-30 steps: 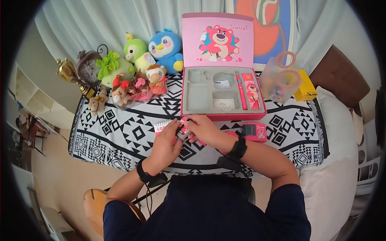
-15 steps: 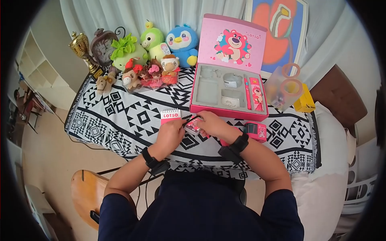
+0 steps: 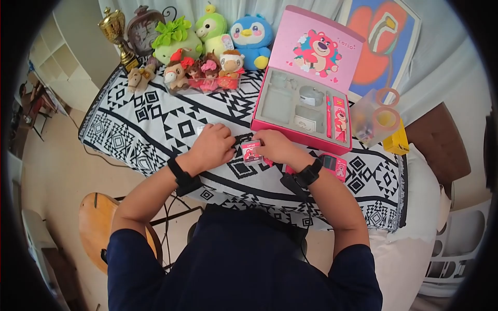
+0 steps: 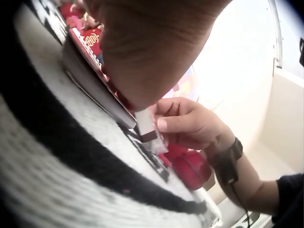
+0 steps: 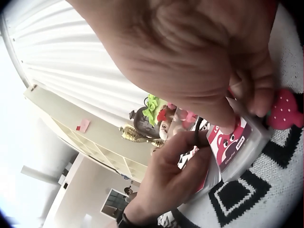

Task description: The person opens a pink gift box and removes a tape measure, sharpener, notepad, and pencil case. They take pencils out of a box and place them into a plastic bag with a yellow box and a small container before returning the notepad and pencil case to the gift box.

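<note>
Printed case (image 3: 250, 150), edge grip
Right hand (image 3: 278, 149) pinches case at left hand's (image 3: 210, 148) three o'clock — apparently leaving print exposed. Left fingers curl over notepad (image 4: 95, 91) — hold unclear.

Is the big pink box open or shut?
Open: the pink box's lid stands raised behind it, showing the grey tray inside.

gap between left hand (image 3: 211, 147) and pack (image 3: 250, 152), box (image 3: 306, 142) beyond
</note>
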The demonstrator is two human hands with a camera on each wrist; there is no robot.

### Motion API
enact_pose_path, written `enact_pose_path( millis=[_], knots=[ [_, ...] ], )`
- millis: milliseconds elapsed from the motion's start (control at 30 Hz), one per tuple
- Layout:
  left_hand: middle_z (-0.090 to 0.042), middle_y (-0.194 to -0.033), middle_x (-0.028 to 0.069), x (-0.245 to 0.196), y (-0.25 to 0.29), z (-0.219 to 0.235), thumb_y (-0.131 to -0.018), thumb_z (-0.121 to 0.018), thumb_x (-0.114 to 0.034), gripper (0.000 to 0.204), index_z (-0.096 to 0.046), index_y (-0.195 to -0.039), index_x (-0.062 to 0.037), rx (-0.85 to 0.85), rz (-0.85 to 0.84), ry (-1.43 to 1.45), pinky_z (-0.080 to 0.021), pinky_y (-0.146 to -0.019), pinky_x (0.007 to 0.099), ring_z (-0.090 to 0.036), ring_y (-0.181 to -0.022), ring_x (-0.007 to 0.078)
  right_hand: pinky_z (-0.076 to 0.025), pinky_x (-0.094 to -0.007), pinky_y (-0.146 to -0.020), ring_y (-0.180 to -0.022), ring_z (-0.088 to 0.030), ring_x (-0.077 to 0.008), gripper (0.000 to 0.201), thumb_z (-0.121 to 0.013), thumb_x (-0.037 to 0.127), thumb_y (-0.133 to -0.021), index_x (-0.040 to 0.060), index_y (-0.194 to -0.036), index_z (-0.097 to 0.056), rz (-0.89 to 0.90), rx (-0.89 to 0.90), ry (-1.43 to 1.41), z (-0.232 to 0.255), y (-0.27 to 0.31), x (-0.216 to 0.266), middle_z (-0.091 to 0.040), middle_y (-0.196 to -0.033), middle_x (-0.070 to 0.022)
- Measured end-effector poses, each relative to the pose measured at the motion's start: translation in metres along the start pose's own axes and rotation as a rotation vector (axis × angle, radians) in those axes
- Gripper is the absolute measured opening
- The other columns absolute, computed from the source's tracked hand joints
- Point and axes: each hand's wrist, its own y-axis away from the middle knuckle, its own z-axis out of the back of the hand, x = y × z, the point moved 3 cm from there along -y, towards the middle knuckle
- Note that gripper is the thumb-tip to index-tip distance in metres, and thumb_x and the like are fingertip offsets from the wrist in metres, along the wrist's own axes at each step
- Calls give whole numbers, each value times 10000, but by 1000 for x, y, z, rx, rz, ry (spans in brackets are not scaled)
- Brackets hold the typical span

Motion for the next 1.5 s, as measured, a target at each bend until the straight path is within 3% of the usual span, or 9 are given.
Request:
enact_pose_path(
  millis=[300,467,667,767,867,967,1200,1300,1500],
  knots=[
    [-693,-1005,163,-3,4,29,-871,-669,-31,207,-708,-1073,-16,-192,216,340,-547,-873,464,-671,-973,388,-553,-467,-863,-977,-692,-385,200,-739,76,-897,17,-1087,-724,230,-153,85,8,15,18,-691,-1013,-172],
    [-704,-1007,187,-8,-5,14,-899,-629,15,291,-702,-1180,-4,-107,223,442,-562,-862,443,-690,-951,399,-550,-480,-858,-976,-681,-403,128,-718,65,-915,15,-1029,-746,275,-211,80,5,8,17,-681,-1021,-178],
    [-724,-974,189,-14,-8,14,-891,-629,26,335,-697,-1218,1,-49,295,513,-573,-875,452,-704,-937,396,-564,-448,-852,-939,-697,-374,269,-745,84,-907,15,-1167,-753,295,-340,73,1,4,24,-693,-981,-172],
    [-732,-1003,197,-10,-7,7,-867,-636,43,384,-695,-1245,16,-11,243,537,-574,-867,437,-714,-946,375,-563,-502,-894,-1053,-685,-422,413,-791,188,-893,5,-1251,-698,151,-136,249,4,18,40,-683,-1127,-202],
    [-742,-1027,204,3,-4,-4,-847,-652,57,390,-710,-1232,27,48,270,594,-578,-855,413,-725,-949,358,-563,-496,-925,-1124,-657,-428,623,-847,254,-850,-8,-1364,-615,79,-155,336,-11,37,58,-647,-1213,-218],
    [-752,-1035,206,8,-6,-1,-836,-663,68,364,-733,-1190,24,56,313,650,-585,-847,401,-737,-950,352,-535,-486,-936,-1132,-634,-397,637,-881,273,-826,-5,-1327,-602,158,-239,318,-20,40,62,-620,-1225,-179],
    [-739,-1035,221,15,-5,7,-828,-673,18,321,-744,-1141,28,76,471,454,-579,-878,397,-729,-994,365,-525,-496,-904,-1082,-608,-395,355,-832,136,-805,21,-1070,-627,331,-165,266,2,42,48,-629,-1106,-152],
    [-727,-1103,213,14,0,14,-827,-694,-41,303,-749,-1118,26,43,411,306,-561,-931,422,-700,-1075,381,-521,-479,-903,-1071,-606,-378,302,-810,152,-819,23,-1060,-682,403,-128,389,10,46,40,-637,-1077,-136],
    [-702,-1086,154,-15,-13,51,-833,-745,-85,257,-750,-1076,-4,-311,123,170,-543,-910,475,-665,-1037,389,-532,-457,-903,-1071,-610,-342,248,-759,177,-838,15,-1026,-757,376,-25,569,7,58,66,-656,-1040,-137]
  ],
)
